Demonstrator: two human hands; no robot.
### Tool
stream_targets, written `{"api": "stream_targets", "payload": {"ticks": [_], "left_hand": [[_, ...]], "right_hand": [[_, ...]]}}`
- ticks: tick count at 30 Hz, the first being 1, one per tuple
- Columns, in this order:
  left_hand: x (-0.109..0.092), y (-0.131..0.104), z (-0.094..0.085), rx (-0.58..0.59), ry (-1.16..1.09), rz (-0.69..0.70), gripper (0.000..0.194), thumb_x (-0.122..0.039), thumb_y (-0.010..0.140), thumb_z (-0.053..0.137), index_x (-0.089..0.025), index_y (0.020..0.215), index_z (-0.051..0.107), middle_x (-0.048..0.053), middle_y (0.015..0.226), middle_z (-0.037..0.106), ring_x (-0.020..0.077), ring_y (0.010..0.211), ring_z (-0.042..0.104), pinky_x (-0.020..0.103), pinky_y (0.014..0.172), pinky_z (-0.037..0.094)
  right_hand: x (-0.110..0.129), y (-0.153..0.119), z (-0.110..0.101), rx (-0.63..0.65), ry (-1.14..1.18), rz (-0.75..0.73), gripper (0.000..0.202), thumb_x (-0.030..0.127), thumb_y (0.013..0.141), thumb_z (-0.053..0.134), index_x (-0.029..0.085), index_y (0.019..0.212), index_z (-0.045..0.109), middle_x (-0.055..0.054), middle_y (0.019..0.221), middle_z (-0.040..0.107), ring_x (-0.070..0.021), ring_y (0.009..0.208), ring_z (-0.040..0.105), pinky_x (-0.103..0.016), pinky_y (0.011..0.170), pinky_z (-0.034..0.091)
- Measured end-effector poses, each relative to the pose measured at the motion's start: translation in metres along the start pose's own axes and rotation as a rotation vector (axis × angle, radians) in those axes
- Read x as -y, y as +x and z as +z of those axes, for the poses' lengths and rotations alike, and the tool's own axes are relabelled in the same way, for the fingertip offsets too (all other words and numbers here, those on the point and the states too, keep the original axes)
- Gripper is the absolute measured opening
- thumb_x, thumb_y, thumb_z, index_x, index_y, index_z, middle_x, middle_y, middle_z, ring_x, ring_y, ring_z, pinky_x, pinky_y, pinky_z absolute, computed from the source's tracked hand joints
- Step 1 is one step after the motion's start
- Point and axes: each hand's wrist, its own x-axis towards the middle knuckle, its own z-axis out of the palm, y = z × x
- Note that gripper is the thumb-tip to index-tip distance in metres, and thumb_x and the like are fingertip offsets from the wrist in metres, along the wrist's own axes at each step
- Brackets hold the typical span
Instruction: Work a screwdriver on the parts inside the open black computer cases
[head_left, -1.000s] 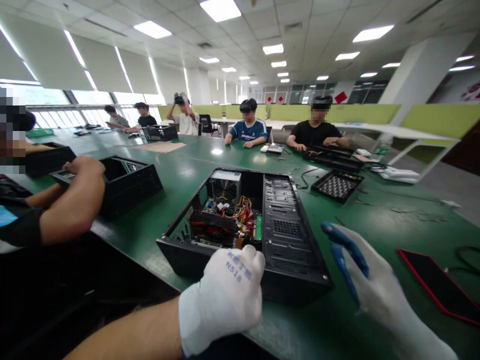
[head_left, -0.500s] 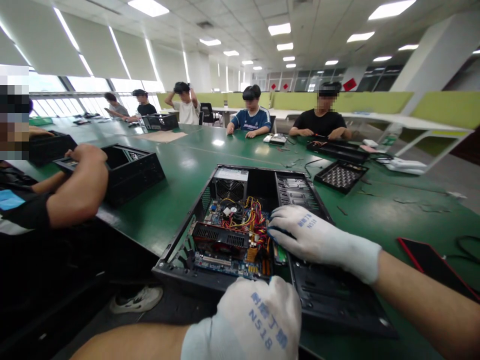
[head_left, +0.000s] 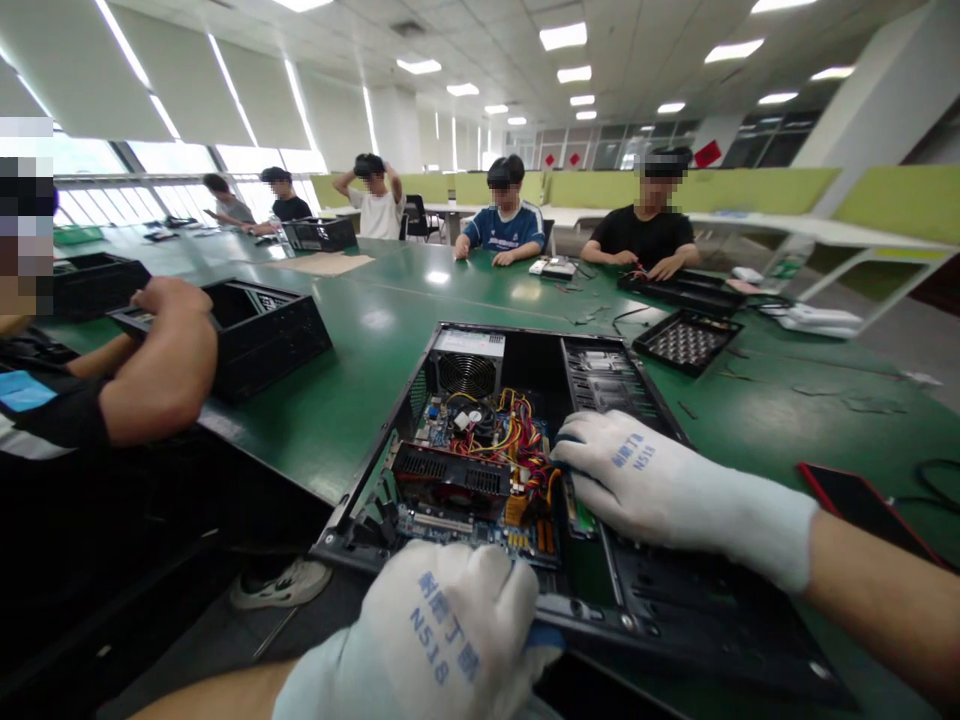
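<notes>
An open black computer case (head_left: 600, 600) lies on the green table in front of me. Inside are a power supply with a fan (head_left: 466, 370), a black graphics card (head_left: 450, 474), a motherboard and a tangle of coloured cables (head_left: 523, 430). My right hand (head_left: 637, 480), in a white glove, rests over the drive bay side beside the cables; its fingers bend down and the fingertips are partly hidden. My left hand (head_left: 457, 620), also gloved, is curled at the near edge of the case, and what its fingers hold, if anything, is hidden.
At the left, a person's arm (head_left: 161, 370) reaches over another black case (head_left: 277, 340). Several people sit across the green table (head_left: 375, 320). A black tray (head_left: 686, 342) stands beyond my case; a red-edged black object (head_left: 866, 510) lies at the right.
My left hand has moved left along the near edge of the case. The view has shifted slightly, and my right hand stays at the cables, a little further right in the picture.
</notes>
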Motion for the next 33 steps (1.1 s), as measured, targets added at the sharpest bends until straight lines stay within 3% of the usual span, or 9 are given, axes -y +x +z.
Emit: {"api": "stream_targets", "payload": {"ticks": [5, 10, 12, 15, 20, 25, 28, 33], "left_hand": [[-0.012, -0.006, 0.014, -0.169, 0.068, 0.06, 0.043, -0.065, 0.089, 0.074, -0.025, 0.092, 0.059, -0.001, 0.079, 0.069, 0.0217, 0.06, 0.068, 0.032, 0.044, 0.042], [-0.005, -0.015, 0.013, -0.27, 0.083, 0.079, 0.024, -0.048, 0.1, 0.067, -0.024, 0.099, 0.062, -0.003, 0.078, 0.068, 0.0182, 0.056, 0.064, 0.036, 0.044, 0.037], [0.002, -0.017, 0.013, -0.299, 0.079, 0.104, 0.029, -0.053, 0.103, 0.061, -0.025, 0.104, 0.063, -0.003, 0.078, 0.068, 0.0179, 0.054, 0.063, 0.037, 0.043, 0.035], [0.01, -0.018, 0.011, -0.306, 0.049, 0.138, 0.041, -0.064, 0.101, 0.058, -0.024, 0.104, 0.064, -0.003, 0.082, 0.07, 0.0185, 0.057, 0.064, 0.036, 0.044, 0.036], [0.009, -0.018, 0.004, -0.238, -0.005, 0.112, 0.032, -0.053, 0.095, 0.072, -0.022, 0.1, 0.064, -0.001, 0.085, 0.07, 0.0185, 0.065, 0.067, 0.032, 0.047, 0.039], [0.006, -0.02, -0.002, -0.224, 0.008, 0.109, 0.037, -0.057, 0.096, 0.07, -0.021, 0.103, 0.066, 0.0, 0.088, 0.071, 0.0203, 0.067, 0.068, 0.032, 0.051, 0.043], [0.006, -0.021, -0.002, -0.226, 0.005, 0.102, 0.039, -0.058, 0.095, 0.071, -0.021, 0.102, 0.066, 0.001, 0.089, 0.072, 0.0197, 0.068, 0.068, 0.03, 0.052, 0.045], [0.005, -0.02, 0.001, -0.244, -0.017, 0.084, 0.037, -0.057, 0.095, 0.071, -0.021, 0.098, 0.065, 0.001, 0.086, 0.07, 0.02, 0.068, 0.068, 0.03, 0.052, 0.044]], "right_hand": [[0.01, -0.019, -0.002, 0.015, 0.014, 0.017, 0.022, 0.023, 0.099, 0.051, 0.021, 0.106, 0.072, -0.012, 0.111, 0.07, -0.0299, 0.102, 0.063, -0.044, 0.09, 0.049], [0.015, -0.016, -0.007, 0.052, -0.008, 0.039, 0.018, 0.021, 0.093, 0.055, 0.023, 0.099, 0.072, -0.011, 0.103, 0.071, -0.0293, 0.095, 0.064, -0.043, 0.084, 0.049], [0.014, -0.008, -0.011, 0.089, -0.039, 0.045, 0.015, 0.023, 0.093, 0.057, 0.023, 0.095, 0.072, -0.01, 0.098, 0.071, -0.0287, 0.09, 0.065, -0.043, 0.082, 0.048], [0.012, 0.011, -0.018, 0.134, -0.09, 0.057, 0.021, 0.03, 0.099, 0.053, 0.022, 0.092, 0.071, -0.01, 0.091, 0.073, -0.0273, 0.085, 0.067, -0.041, 0.081, 0.047], [0.01, 0.057, -0.019, 0.165, -0.197, 0.11, 0.04, 0.049, 0.105, 0.048, 0.017, 0.107, 0.073, -0.015, 0.102, 0.077, -0.0308, 0.097, 0.071, -0.041, 0.086, 0.049], [0.011, 0.11, 0.005, 0.299, -0.131, 0.185, 0.067, 0.066, 0.1, 0.052, 0.01, 0.134, 0.067, -0.023, 0.129, 0.073, -0.0379, 0.121, 0.069, -0.044, 0.098, 0.051], [0.012, 0.136, 0.023, 0.357, -0.093, 0.21, 0.086, 0.076, 0.092, 0.057, 0.007, 0.143, 0.061, -0.024, 0.135, 0.071, -0.0375, 0.125, 0.068, -0.042, 0.098, 0.053], [0.015, 0.158, 0.039, 0.382, -0.062, 0.24, 0.08, 0.075, 0.084, 0.066, 0.012, 0.133, 0.066, -0.021, 0.13, 0.073, -0.035, 0.12, 0.071, -0.038, 0.094, 0.056]]}}
